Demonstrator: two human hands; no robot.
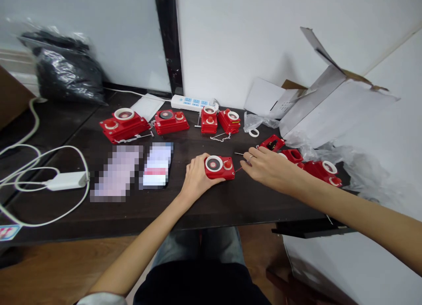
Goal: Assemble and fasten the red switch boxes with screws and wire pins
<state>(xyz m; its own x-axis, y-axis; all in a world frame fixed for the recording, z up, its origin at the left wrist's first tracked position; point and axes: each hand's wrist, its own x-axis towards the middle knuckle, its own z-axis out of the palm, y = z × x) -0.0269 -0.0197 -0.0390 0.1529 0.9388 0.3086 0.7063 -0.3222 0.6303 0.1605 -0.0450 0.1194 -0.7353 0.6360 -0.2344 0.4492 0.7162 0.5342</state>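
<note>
My left hand (195,177) grips the left end of a red alarm box (220,175), its thumb along the near side and fingers round the back. The box lies face up on the table, with a white-ringed round speaker and an orange-red knob-like piece on top. Just right of it, my right hand (260,164) is closed, its fingertips pinched together. A thin metal rod (239,153) pokes out leftward from those fingers, and a thin reddish cord (240,169) runs between the box's right end and the hand. Most of the rod is hidden by the fingers.
More red alarm boxes (171,125) stand along the back; opened red housings (273,143) lie behind my right hand. Two blurred flat devices (156,165), a power strip (189,103), a white adapter (66,181) with looped cable, plastic wrap and an open white carton (316,107) surround them.
</note>
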